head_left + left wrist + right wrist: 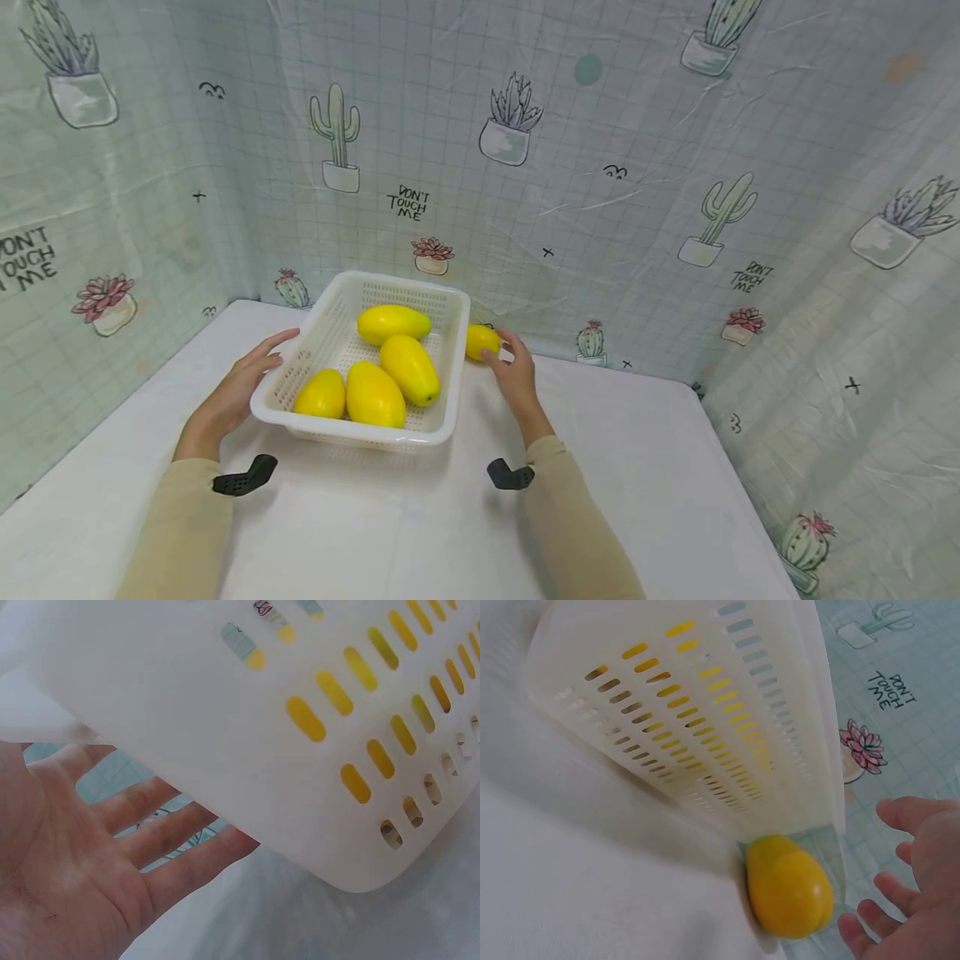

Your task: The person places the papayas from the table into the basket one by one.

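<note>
A white slotted plastic basket [420,436] stands on the table, holding several yellow mangoes [375,395]. At the basket's left side is my left hand [232,396]; in the left wrist view its fingers [172,870] extend straight behind the basket's side wall [172,712], which hides their tips. One more mango [482,342] lies on the table just past the basket's right side. Around its right side reaches my right hand [517,375]. In the right wrist view, loosely spread fingers [889,889] face this mango [789,889], with a gap between.
The white table [637,483] ends at the back against a hanging curtain [570,217] printed with cacti. The curtain also encloses the left and right sides. Black wrist devices [247,477] sit at both sleeves.
</note>
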A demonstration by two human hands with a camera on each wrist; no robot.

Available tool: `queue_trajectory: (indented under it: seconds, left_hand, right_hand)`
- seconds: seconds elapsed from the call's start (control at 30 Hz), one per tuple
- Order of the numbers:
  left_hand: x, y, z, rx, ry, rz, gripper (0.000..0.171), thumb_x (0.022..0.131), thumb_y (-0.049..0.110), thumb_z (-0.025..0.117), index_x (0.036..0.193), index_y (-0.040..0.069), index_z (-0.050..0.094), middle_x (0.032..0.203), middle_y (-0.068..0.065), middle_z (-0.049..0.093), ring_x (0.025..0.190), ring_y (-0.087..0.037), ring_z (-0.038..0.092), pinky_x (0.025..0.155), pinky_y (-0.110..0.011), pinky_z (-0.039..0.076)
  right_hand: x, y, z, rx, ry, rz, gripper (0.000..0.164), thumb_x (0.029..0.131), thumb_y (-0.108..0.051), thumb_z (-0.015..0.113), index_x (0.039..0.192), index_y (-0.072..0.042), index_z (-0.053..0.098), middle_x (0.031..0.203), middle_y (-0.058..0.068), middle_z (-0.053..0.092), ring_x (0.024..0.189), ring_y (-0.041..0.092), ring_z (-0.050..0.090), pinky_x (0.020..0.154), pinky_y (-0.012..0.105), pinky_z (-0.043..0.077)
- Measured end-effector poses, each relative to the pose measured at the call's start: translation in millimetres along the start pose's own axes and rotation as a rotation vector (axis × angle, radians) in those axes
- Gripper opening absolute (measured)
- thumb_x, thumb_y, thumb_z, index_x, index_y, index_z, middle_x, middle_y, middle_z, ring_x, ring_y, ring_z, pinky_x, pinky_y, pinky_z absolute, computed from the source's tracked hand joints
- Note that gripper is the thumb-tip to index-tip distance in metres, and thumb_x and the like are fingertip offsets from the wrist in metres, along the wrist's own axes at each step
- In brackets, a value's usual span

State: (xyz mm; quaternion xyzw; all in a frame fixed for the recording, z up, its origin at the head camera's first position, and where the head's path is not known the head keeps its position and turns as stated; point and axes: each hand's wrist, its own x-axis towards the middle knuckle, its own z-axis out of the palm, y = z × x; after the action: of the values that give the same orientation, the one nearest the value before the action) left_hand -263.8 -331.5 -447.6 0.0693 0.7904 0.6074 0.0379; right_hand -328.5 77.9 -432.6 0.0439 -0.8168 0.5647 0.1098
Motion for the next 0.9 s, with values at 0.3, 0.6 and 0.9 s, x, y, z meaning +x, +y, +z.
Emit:
queue_trajectory:
  seconds: [0.3, 0.6, 0.9]
  left_hand:
    - [0.7, 0.3, 1.8, -0.003, 0.005, -0.005, 0.055, 0.103, 0.045, 0.032, 0.154, 0.039, 0.013, 0.165, -0.004, 0.008, 0.143, -0.040, 0.026, 0.105, -0.051, 0.036]
    - [-0.8, 1.2, 2.2, 0.002, 0.015, -0.006, 0.053, 0.103, 0.046, 0.031, 0.153, 0.043, 0.014, 0.165, -0.002, 0.009, 0.143, -0.039, 0.026, 0.106, -0.050, 0.035]
    - [-0.2, 2.2, 2.4, -0.023, 0.023, -0.017, 0.055, 0.102, 0.047, 0.033, 0.154, 0.040, 0.015, 0.165, -0.003, 0.009, 0.144, -0.040, 0.023, 0.107, -0.054, 0.033]
  right_hand:
    - [2, 6, -3, 0.023, 0.007, 0.030, 0.052, 0.090, -0.022, 0.067, 0.138, -0.012, 0.051, 0.146, 0.006, 0.049, 0.134, 0.031, 0.042, 0.106, 0.046, 0.044]
    - [10, 9, 0, 0.013, -0.021, 0.040, 0.053, 0.091, -0.022, 0.066, 0.140, -0.009, 0.049, 0.148, 0.008, 0.046, 0.135, 0.035, 0.040, 0.104, 0.047, 0.045]
    - [14, 12, 3, -0.002, -0.029, 0.087, 0.055, 0.090, -0.025, 0.067, 0.141, -0.013, 0.048, 0.150, 0.005, 0.044, 0.137, 0.031, 0.039, 0.108, 0.048, 0.041]
